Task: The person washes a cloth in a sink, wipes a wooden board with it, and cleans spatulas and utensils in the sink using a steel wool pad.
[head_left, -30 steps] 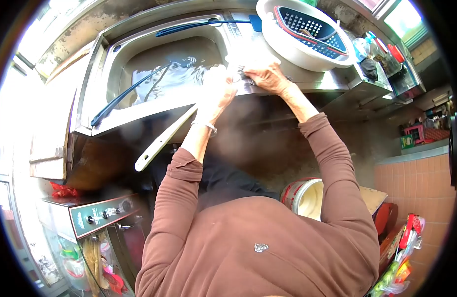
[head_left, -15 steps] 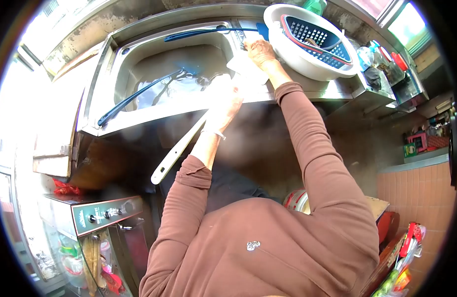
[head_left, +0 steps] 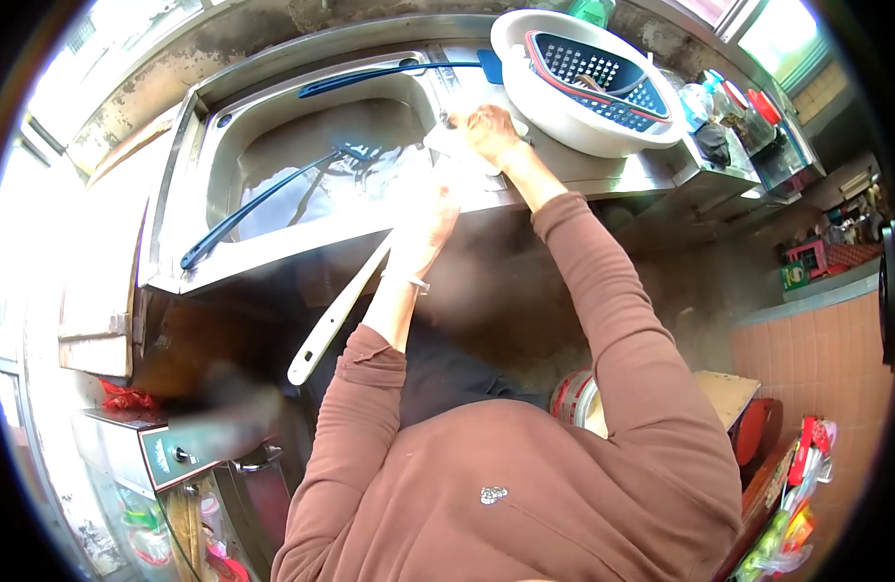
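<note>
My left hand [head_left: 430,221] is closed around a white long-handled spatula [head_left: 333,320], whose holed handle end points down toward my body. Over the spatula's broad pale head, at the sink's right rim, my right hand [head_left: 490,136] is curled with its fingers pressed on it; glare blurs the detail, and I cannot tell whether a cloth is in the fingers. A blue slotted utensil [head_left: 263,202] leans on the front rim of the sink [head_left: 220,175], its head in the murky water. Along the back rim lies a blue turner [head_left: 399,71].
A white basin [head_left: 583,136] holding a blue perforated basket [head_left: 603,73] stands right of the sink. Jars with red and blue lids [head_left: 758,112] are farther right. A glass-fronted cabinet [head_left: 166,456] stands at lower left, a round tub [head_left: 578,400] by my body.
My right hand has come down and left onto the spatula's head. My left hand has lowered slightly with the handle. The whole view has shifted a little.
</note>
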Tool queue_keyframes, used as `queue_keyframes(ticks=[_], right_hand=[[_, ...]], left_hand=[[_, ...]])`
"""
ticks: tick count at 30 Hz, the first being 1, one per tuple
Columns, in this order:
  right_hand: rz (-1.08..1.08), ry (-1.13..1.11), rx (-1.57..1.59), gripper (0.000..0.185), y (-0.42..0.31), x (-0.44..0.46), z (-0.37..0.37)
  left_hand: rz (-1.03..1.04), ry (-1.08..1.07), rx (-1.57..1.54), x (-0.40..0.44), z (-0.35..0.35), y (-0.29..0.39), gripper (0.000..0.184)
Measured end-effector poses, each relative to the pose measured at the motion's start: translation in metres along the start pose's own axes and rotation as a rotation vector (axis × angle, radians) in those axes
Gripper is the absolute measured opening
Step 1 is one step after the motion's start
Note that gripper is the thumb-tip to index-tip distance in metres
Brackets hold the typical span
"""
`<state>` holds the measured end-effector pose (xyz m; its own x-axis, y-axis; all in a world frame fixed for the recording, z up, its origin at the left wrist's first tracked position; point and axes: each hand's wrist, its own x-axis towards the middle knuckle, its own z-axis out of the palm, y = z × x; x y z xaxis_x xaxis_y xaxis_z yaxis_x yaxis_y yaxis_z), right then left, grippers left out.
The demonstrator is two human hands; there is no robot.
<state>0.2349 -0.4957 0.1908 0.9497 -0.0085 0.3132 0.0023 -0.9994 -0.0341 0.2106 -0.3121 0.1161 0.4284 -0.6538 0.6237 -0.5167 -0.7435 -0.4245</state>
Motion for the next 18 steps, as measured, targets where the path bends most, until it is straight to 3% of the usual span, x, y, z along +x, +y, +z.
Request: queue_keyframes(ticks=[2, 5, 8, 10, 11, 12, 15, 18], right_hand=[[0.103, -0.019, -0.020, 0.021, 0.009, 0.027, 0.007], [0.088, 0.218, -0.145, 0.020, 0.031, 0.048, 0.035], [0.082, 0.197, -0.152, 0.018, 0.025, 0.039, 0.023], [0.009, 0.232, -0.065, 0.014, 0.023, 0.027, 0.014], [-0.030, 0.280, -0.029, 0.014, 0.016, 0.015, 0.004], [-0.065, 0.323, 0.007, 0.013, 0.010, 0.008, -0.003], [-0.018, 0.190, 0.007, 0.012, -0.003, 0.005, -0.003], [-0.211, 0.332, 0.414, 0.012, -0.017, 0.031, 0.030]], left_hand=[[-0.203, 0.272, -0.846, 0.021, -0.041, -0.013, 0.009], [-0.332, 0.153, -0.877, 0.013, -0.041, -0.011, 0.012], [-0.300, 0.003, -0.776, 0.018, -0.029, -0.016, 0.015], [-0.259, -0.178, -0.724, 0.027, -0.006, -0.057, 0.017], [-0.096, -0.277, -0.740, 0.036, -0.038, -0.093, 0.018], [-0.222, -0.460, -0.781, 0.045, -0.034, -0.117, 0.017], [-0.210, -0.584, -0.988, 0.033, 0.021, -0.189, 0.019], [-0.378, -0.888, -1.071, 0.022, 0.034, -0.208, 0.020]])
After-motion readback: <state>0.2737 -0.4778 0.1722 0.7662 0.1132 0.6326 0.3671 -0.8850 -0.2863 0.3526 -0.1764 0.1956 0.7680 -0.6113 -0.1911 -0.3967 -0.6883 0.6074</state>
